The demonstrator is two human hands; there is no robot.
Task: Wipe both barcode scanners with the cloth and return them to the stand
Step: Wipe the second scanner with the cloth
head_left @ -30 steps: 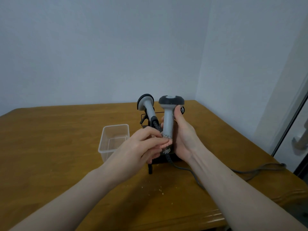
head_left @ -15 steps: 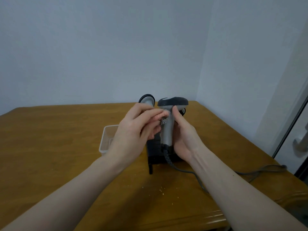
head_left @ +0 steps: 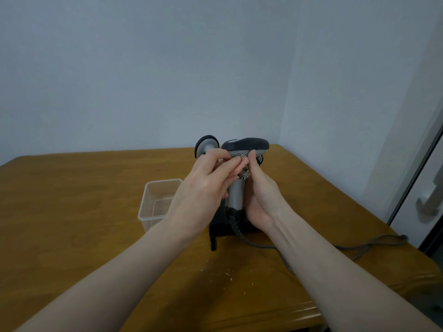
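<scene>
My right hand point(head_left: 262, 195) grips the grey handle of a barcode scanner point(head_left: 247, 144) with a dark head, held upright above the black stand point(head_left: 220, 227). My left hand point(head_left: 206, 188) pinches a small checked cloth point(head_left: 243, 168) against the scanner's neck, just under the head. A second grey scanner point(head_left: 206, 143) sits upright in the stand behind my left hand, mostly hidden. The held scanner's coiled cable point(head_left: 236, 226) drops from its handle to the table.
A clear plastic tub point(head_left: 153, 200) stands left of the stand on the wooden table point(head_left: 72, 212). A grey cable point(head_left: 359, 248) trails right toward the table edge. Crumbs lie on the table near me. A wall corner and a door are at right.
My left hand with the cloth has moved up the scanner from the lower handle to the neck under the head. The scanner's head has turned sideways.
</scene>
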